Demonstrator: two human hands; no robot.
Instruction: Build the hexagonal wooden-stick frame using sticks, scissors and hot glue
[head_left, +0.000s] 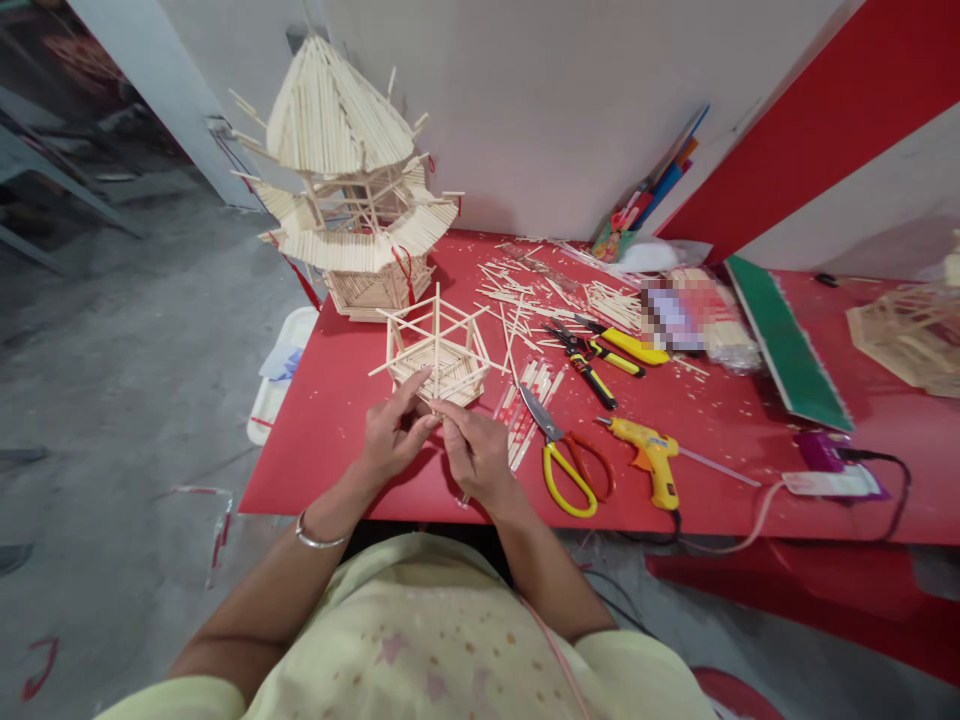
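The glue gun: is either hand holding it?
No, the glue gun lies on the red table, while the left hand and right hand are at the stick frame.

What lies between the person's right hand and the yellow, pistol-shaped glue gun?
The head view shows pale wooden sticks with red markings nearer the right hand, then metal scissors with yellow and red handles nearer the glue gun.

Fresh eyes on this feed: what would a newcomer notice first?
Probably the tall, tiered pagoda of pale wooden sticks, at the back left of the red table. Next, the small hexagonal frame of pale sticks before it, left hand and right hand at its near edge. Then the yellow glue gun, farther right.
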